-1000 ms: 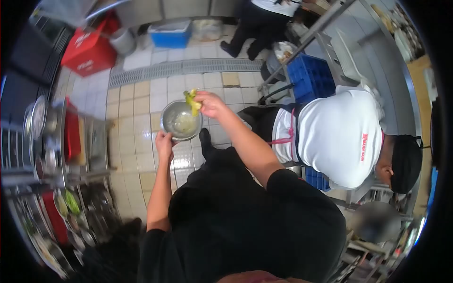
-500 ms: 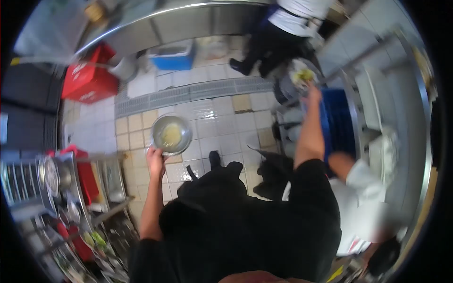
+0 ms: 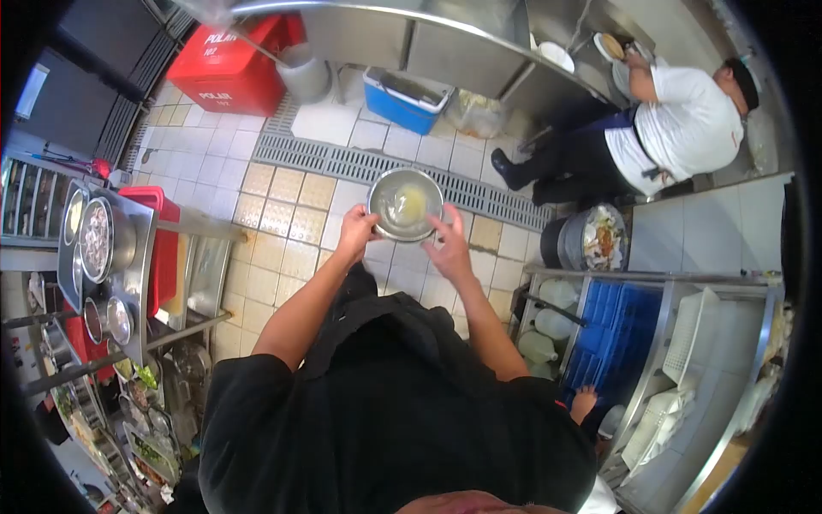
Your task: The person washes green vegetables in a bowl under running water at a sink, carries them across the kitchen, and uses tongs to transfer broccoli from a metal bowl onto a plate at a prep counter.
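Note:
A metal mixing bowl [image 3: 383,224] is held out in front of my body, with a little pale yellow liquid or soft food in its bottom. My left hand [image 3: 358,233] grips its near left rim, fingers closed around the edge. On the opposite side, my right hand [image 3: 449,248] is at the near right rim with its fingers apart; whether they touch the metal is hard to tell. Nothing else shows in that hand. Beyond it to the right stands a waste bin [image 3: 605,238] lined with a bag and full of food scraps.
A co-worker in a white shirt [image 3: 698,124] stands at the steel counter [image 3: 368,34]. Another person's hand [image 3: 585,403] is by the blue crates [image 3: 629,313]. Red cooler boxes [image 3: 227,73], a blue cooler [image 3: 407,103] and a floor drain [image 3: 342,163] lie ahead. Left stands a loaded rack [image 3: 141,283].
My right hand has come back from the waste bin, where it was over the scraps, to the bowl's rim. The bowl has moved right and my view has turned.

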Action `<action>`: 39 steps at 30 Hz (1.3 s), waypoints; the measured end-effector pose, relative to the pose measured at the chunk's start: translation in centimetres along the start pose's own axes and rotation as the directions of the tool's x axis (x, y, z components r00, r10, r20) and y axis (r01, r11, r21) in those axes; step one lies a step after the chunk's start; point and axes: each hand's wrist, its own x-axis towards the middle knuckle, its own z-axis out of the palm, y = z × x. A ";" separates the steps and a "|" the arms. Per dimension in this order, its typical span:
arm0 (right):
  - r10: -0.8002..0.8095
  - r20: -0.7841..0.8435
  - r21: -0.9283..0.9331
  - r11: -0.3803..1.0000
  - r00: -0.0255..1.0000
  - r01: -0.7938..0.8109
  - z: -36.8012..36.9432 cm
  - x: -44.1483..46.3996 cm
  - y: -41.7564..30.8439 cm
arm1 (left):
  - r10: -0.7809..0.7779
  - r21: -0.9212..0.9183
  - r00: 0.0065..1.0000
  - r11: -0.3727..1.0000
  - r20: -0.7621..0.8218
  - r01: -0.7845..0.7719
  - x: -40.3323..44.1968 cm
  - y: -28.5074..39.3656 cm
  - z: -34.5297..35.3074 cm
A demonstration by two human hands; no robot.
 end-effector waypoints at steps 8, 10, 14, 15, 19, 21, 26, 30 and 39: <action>-0.077 0.288 -0.128 0.985 0.954 0.118 4.7 8.3 -4.0 | -0.138 -0.031 0.971 0.989 0.197 0.147 3.9 7.3 -7.7; -0.078 0.314 -0.131 0.984 0.946 0.124 5.4 10.7 -3.9 | -0.129 -0.007 0.982 0.991 0.137 0.131 4.9 8.6 -10.4; 0.023 0.465 -0.213 0.973 0.885 0.086 8.8 16.7 -3.0 | -0.096 0.090 0.990 0.990 -0.100 0.105 7.5 6.5 -19.0; 0.060 0.518 -0.256 0.963 0.853 0.087 9.8 18.3 -3.0 | -0.093 0.051 0.981 0.993 -0.172 0.103 7.3 5.8 -21.7; 0.206 0.710 -0.414 0.896 0.674 0.162 19.1 29.1 -0.1 | -0.136 -0.120 0.846 0.989 -0.515 0.086 2.5 4.1 -30.9; 0.010 0.732 -0.222 0.949 0.681 0.225 24.5 35.8 -0.3 | -0.196 -0.178 0.738 0.978 -0.646 0.105 -1.5 2.9 -34.3; 0.053 0.797 -0.399 0.794 0.601 0.459 36.4 52.1 -6.2 | -0.373 -0.394 0.327 0.919 -0.868 0.002 -12.2 -1.4 -36.1; 0.338 0.820 -0.503 0.809 0.461 0.302 41.7 56.9 -11.3 | -0.541 -0.545 0.070 0.837 -0.838 -0.046 -17.8 -6.1 -31.3; -0.146 0.975 0.064 0.907 0.168 0.417 52.8 36.5 -12.1 | -0.373 -0.292 0.187 0.888 -0.909 0.355 -18.0 -31.0 -16.3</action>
